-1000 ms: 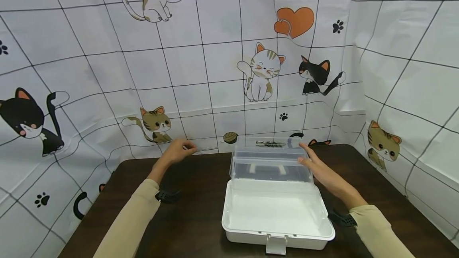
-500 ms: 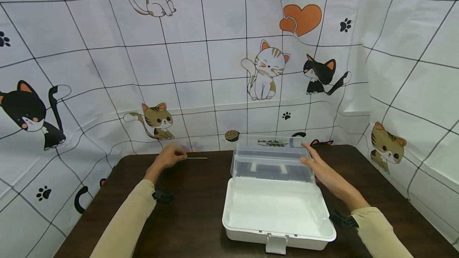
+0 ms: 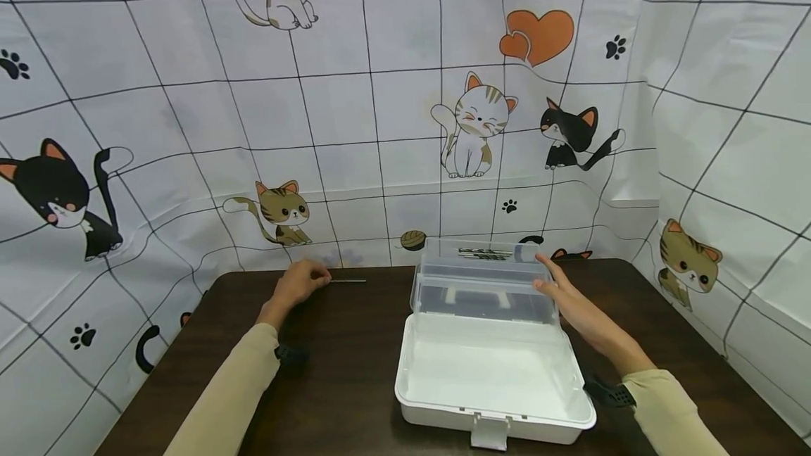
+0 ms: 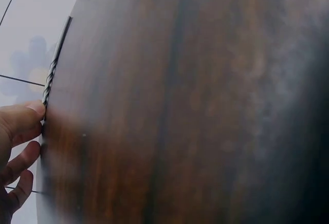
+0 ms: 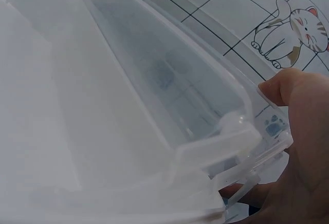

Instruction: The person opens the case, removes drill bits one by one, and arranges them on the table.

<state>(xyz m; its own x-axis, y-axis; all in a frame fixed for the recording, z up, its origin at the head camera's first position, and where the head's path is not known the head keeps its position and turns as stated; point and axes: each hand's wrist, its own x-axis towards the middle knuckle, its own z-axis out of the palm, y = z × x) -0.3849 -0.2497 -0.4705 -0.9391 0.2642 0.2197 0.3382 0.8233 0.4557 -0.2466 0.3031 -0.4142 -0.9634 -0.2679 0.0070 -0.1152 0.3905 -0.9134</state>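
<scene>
My left hand (image 3: pixel 294 286) is at the table's far edge, left of the box. Thumb and fingertips pinch a spiral-fluted drill bit (image 4: pixel 51 72) by one end; its smooth shank points away from the hand. In the head view the drill bit (image 3: pixel 348 281) lies level, pointing right. A white plastic box (image 3: pixel 494 371) stands with its clear lid (image 3: pixel 437 300) swung back. My right hand (image 3: pixel 573 305) grips the lid's right side, and in the right wrist view the hand (image 5: pixel 308 131) has thumb and fingers around its edge. Several drill bits (image 3: pixel 485 254) show in the lid's top compartment.
The dark wooden table (image 3: pixel 342 371) ends at a white curtain (image 3: pixel 393 118) printed with cats and grid lines. A white latch (image 3: pixel 490 431) hangs at the box's front edge. The curtain also closes off the right side.
The left hand has come slightly down and left with the drill bit, from against the curtain to the table's far edge. The right hand stays on the lid.
</scene>
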